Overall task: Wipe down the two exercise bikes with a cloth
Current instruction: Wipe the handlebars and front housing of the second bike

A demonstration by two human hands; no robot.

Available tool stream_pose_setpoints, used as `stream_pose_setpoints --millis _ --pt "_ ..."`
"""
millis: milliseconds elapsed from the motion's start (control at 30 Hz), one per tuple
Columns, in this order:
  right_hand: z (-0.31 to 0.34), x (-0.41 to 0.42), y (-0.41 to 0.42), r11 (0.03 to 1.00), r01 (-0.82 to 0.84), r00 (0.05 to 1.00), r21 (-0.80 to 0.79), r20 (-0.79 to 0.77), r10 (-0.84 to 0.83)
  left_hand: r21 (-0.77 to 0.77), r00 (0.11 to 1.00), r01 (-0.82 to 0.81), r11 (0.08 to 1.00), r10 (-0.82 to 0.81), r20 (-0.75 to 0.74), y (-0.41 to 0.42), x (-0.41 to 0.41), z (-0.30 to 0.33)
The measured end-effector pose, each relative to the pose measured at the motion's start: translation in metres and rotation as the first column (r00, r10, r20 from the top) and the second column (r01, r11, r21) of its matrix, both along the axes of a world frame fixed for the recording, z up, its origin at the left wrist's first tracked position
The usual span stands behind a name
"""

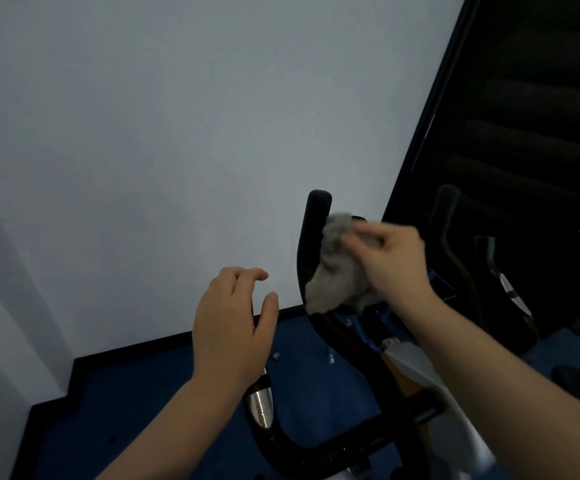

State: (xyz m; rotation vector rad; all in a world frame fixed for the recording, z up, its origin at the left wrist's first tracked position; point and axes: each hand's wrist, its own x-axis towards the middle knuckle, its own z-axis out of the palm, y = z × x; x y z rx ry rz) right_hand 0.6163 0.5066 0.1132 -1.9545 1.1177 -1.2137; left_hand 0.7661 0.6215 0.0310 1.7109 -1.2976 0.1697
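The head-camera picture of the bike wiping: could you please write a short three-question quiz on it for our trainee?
1. True or false: the left hand holds the grey cloth.
2. Which part does the cloth press against? A) the upright handlebar grip B) the chrome sensor C) the blue floor
3. Fill in: the second bike stands to the person's ____.

Key
1. False: the right hand holds it; the left hand's fingers are loosely spread and grip nothing.
2. A
3. right
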Motion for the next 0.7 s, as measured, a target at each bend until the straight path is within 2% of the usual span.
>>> stream_pose_setpoints --millis 33,67,167,267,300,333,400,433,467,533,600,700 --pt "0.006 0.007 0.0 1.0 -0.01 0.997 -0.011 0.071 0.011 0.001 1.0 0.0 1.0 0.0 0.008 0.001 0.001 0.0" --pt "0.005 0.015 0.003 1.0 -0.003 0.997 -0.027 0.071 0.005 0.001 1.0 0.0 1.0 0.0 0.012 0.001 0.001 -0.001" --pt "-0.03 0.012 0.017 0.997 0.007 0.986 -0.072 -0.163 -0.019 0.006 1.0 -0.003 1.0 0.003 -0.007 0.001 0.0 -0.002" --pt "-0.022 -0.011 0.02 0.998 -0.057 0.922 0.007 -0.384 0.056 0.004 1.0 -0.014 1.0 0.014 -0.005 -0.001 -0.002 -0.003" --pt "-0.011 -0.013 0.017 0.996 -0.07 0.93 -0.047 -0.363 0.048 0.01 1.0 -0.021 1.0 0.021 0.003 -0.001 -0.002 -0.004" --pt "0.004 -0.01 0.015 0.979 -0.082 0.951 -0.184 -0.307 0.022 0.017 1.0 -0.026 1.0 0.026 0.007 -0.002 -0.002 -0.004" --pt "0.028 0.009 0.011 0.838 -0.087 0.964 -0.539 -0.256 -0.065 0.031 0.999 -0.034 0.999 0.034 0.012 -0.001 -0.002 -0.004" --pt "0.03 0.021 0.008 0.738 -0.112 0.938 -0.665 -0.317 -0.142 0.038 0.999 -0.035 0.999 0.034 0.023 0.0 -0.001 -0.003" --pt "0.027 0.031 0.006 0.678 -0.159 0.886 -0.718 -0.406 -0.223 0.045 0.999 -0.034 0.998 0.032 0.039 0.001 0.0 -0.003" --pt "0.001 0.039 0.0 0.673 -0.258 0.804 -0.693 -0.54 -0.248 0.063 0.998 -0.028 0.998 0.024 0.057 0.004 0.002 -0.001" --pt "-0.028 0.031 0.003 0.728 -0.377 0.763 -0.573 -0.638 -0.106 0.079 0.998 -0.027 0.997 0.022 0.055 0.007 0.004 0.001" --pt "-0.022 0.02 0.006 0.789 -0.46 0.77 -0.407 -0.626 0.125 0.098 0.998 -0.018 0.995 0.013 0.053 0.008 0.003 0.002"
